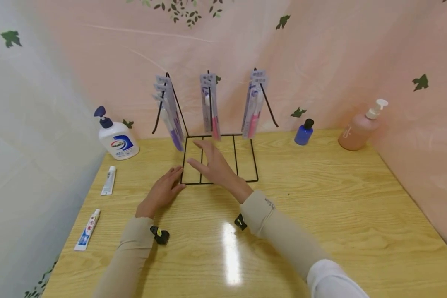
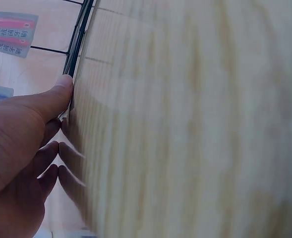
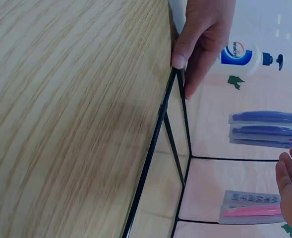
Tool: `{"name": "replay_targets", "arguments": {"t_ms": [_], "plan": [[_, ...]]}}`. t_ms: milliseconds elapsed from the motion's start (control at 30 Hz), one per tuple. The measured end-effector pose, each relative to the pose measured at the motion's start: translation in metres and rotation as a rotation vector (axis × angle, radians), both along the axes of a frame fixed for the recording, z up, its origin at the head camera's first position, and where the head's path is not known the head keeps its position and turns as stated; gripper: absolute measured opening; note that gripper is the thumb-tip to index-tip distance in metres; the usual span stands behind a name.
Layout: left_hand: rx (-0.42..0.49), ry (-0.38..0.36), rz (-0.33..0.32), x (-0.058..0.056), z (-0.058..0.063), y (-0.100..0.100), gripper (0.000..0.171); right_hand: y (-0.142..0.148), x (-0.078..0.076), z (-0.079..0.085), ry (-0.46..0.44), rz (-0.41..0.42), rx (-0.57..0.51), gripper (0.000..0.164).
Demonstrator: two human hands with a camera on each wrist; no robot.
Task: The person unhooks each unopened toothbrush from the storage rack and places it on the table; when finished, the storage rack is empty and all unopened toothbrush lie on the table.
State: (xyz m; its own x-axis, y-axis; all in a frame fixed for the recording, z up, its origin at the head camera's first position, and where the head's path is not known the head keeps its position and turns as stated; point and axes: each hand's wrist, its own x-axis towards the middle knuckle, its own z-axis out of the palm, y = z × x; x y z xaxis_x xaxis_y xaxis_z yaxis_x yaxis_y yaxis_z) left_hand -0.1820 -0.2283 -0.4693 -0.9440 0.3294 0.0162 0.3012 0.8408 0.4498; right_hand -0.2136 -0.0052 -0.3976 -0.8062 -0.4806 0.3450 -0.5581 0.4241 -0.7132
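Note:
A black wire display rack (image 1: 247, 181) stands on the table, with packaged toothbrushes hanging from its three hooks. Purple ones (image 1: 173, 124) hang on the left hook. Pink packs show on the middle hook (image 1: 215, 124) and on the right hook (image 1: 253, 120). My left hand (image 1: 162, 192) rests at the rack's front left corner, its thumb (image 2: 61, 91) touching the wire and its fingers low along the left side. Over the base, my right hand (image 1: 215, 165) hovers with thumb and fingers apart and nothing between them, below the left and middle packs.
At the back left stands a white pump bottle (image 1: 120, 142), with a small white tube (image 1: 109, 181) and a toothpaste tube (image 1: 87, 231) in front of it. A blue bottle (image 1: 303, 134) and a pink pump bottle (image 1: 357, 132) stand at the back right, near the cloth backdrop (image 1: 320, 62).

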Motion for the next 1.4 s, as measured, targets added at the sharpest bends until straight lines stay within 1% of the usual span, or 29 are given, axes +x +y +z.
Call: {"name": "replay_targets", "arguments": {"t_ms": [200, 367, 567, 633, 800, 1000, 1167, 1400], "plan": [[0.042, 0.003, 0.011, -0.002, -0.006, -0.001, 0.057, -0.018, -0.009, -0.005, -0.022, 0.009, -0.051, 0.063], [0.122, 0.016, 0.006, -0.005, -0.012, -0.002, 0.056, -0.027, -0.015, -0.009, -0.062, 0.0, -0.113, 0.061], [0.188, 0.059, 0.006, -0.008, -0.019, -0.003, 0.055, -0.037, -0.02, -0.008, -0.094, -0.024, -0.184, 0.059], [0.206, 0.062, 0.014, -0.007, -0.02, -0.003, 0.054, -0.041, -0.021, -0.007, -0.095, -0.029, -0.196, 0.058], [0.218, 0.045, 0.061, -0.006, -0.019, -0.002, 0.053, -0.051, -0.025, -0.004, -0.1, -0.023, -0.231, 0.054], [0.186, 0.055, 0.13, -0.002, -0.012, 0.002, 0.051, -0.063, -0.027, -0.003, -0.143, -0.048, -0.277, 0.052], [0.184, 0.075, 0.143, 0.0, -0.009, 0.003, 0.048, -0.069, -0.027, -0.003, -0.187, -0.081, -0.272, 0.052], [0.222, 0.101, 0.147, -0.001, -0.01, 0.003, 0.045, -0.072, -0.028, 0.002, -0.192, -0.088, -0.308, 0.04]]}}
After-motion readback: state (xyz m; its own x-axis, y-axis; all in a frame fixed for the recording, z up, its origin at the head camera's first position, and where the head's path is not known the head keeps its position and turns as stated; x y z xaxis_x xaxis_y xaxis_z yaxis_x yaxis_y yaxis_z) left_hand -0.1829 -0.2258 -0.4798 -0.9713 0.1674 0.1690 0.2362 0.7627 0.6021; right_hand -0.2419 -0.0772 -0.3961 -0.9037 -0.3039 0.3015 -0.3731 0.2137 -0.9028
